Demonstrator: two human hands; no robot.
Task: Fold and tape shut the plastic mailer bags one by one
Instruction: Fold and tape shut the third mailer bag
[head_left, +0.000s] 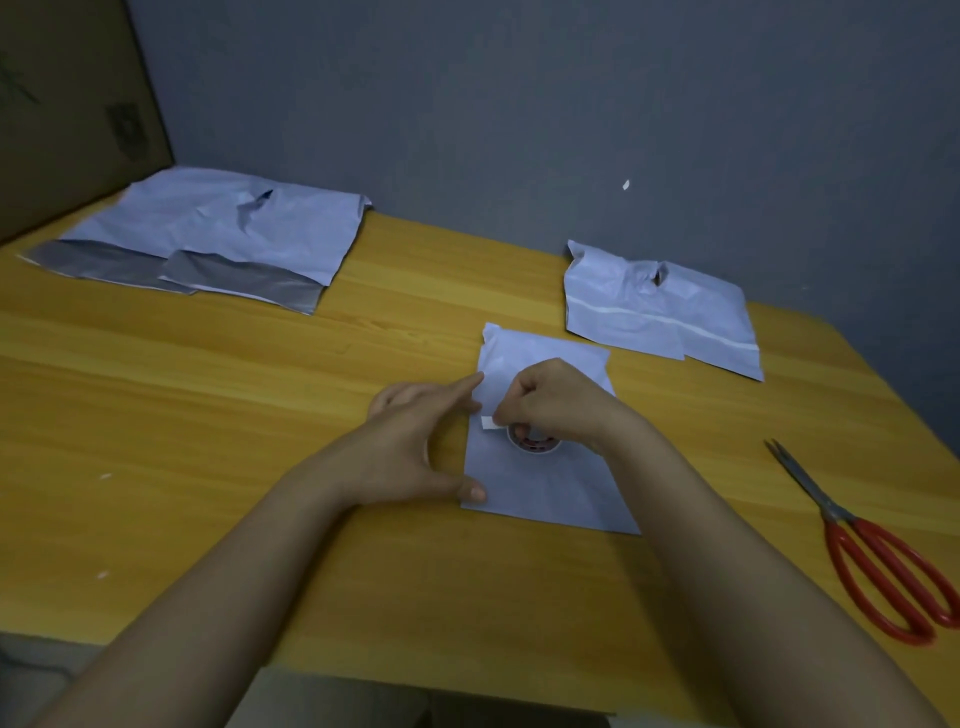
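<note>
Yellow wood-grain table (260, 415) fills the lower frame, set against a flat grey wall (519, 104). Brown cardboard box (67, 104) stands at far left, its base at the table's back corner.

Stack of pale blue-white plastic mailer bags (223, 228) lies flat at back left, wrinkled, with grey inner flaps showing along the near edge. A second pair of pale mailer bags (654, 306) lies at back right, overlapping, each crossed by a white adhesive strip.

The pale mailer bag being worked (550, 483) lies flat at table centre, between the two forearms, well apart from both other groups. Its upper portion appears folded over toward the person.

Red-handled steel scissors (862, 545) lie at right on the table, blades closed and pointing away, apart from the bag.

Left hand (415, 447) rests at the bag's left edge: fingers spread, index extended to the fold's left edge, thumb pressed down on the near left corner. Right hand (556, 402) sits over the bag's middle, fingers curled, thumb and forefinger pinching a small white tape end (488, 422) at the fold.

Round tape roll (532, 444), red marks visible inside the core, sits on the bag, mostly hidden beneath the right hand.

Small white scraps (105, 476) lie on the table at left.
</note>
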